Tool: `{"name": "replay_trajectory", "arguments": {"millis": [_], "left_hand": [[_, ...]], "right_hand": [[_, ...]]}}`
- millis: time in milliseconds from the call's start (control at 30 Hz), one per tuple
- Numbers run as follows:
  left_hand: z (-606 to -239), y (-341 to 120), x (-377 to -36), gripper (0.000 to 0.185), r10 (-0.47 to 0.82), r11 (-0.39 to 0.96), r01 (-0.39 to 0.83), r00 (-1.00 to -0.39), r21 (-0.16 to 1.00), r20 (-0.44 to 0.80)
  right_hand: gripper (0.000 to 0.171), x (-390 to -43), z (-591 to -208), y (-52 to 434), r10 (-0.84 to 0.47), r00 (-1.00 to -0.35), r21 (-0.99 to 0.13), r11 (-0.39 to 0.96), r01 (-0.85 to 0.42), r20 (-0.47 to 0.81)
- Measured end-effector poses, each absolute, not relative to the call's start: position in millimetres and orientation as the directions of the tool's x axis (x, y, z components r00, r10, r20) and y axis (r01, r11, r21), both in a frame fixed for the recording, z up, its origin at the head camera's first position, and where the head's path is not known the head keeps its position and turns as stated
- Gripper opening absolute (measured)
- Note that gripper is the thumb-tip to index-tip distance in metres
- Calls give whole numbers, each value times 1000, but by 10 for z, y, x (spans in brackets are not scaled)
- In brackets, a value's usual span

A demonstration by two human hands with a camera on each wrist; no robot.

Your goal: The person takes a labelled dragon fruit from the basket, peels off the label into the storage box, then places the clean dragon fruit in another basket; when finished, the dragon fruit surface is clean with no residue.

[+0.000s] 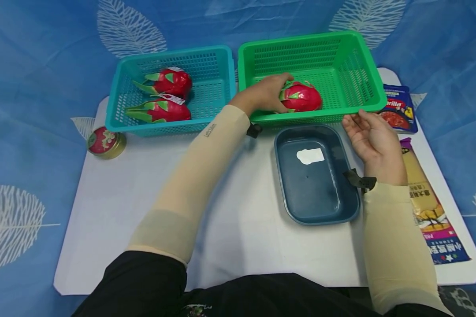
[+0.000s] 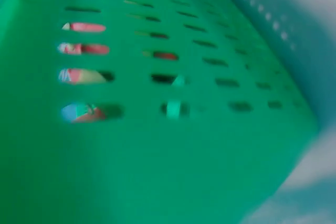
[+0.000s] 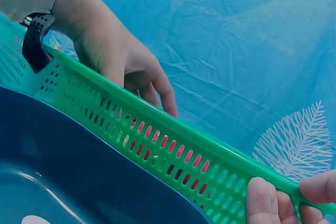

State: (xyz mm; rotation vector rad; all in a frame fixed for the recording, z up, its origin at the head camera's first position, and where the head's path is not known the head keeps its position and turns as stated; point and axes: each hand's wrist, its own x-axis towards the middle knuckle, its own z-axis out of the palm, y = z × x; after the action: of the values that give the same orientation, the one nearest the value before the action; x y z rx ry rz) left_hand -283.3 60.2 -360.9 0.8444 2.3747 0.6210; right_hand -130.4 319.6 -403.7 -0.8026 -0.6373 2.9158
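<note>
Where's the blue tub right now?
In the head view, the tub is right of centre, in front of the green basket and left of the right forearm.

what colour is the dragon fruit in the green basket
The dragon fruit is mostly red with some green; the head view shows it best.

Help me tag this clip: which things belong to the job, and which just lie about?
Job, apparently:
dragon fruit at the left hand
green basket, right hand at its rim
teal basket with two dragon fruits

Lying about, seemingly:
dark blue tub
round tin
blue packet
pasta bag
</note>
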Motion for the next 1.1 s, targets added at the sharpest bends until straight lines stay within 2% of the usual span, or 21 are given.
{"name": "replay_trajectory", "arguments": {"millis": [500,767,1100], "left_hand": [[-3492,478,-2768,99,677,684,413,-667,601,-312],[-3477,384,-2737,98,697,638,430,-675,639,-241],[-3476,155,-2558,73,623,661,421,-770,621,-140]], "right_hand": [[52,-1297,-4056,3193,149,-867,-396,-917,59,-476],[51,-1301,-4052,3192,150,-866,-392,-918,57,-478],[50,-1298,-4052,3186,141,-868,-373,-926,53,-476]]}}
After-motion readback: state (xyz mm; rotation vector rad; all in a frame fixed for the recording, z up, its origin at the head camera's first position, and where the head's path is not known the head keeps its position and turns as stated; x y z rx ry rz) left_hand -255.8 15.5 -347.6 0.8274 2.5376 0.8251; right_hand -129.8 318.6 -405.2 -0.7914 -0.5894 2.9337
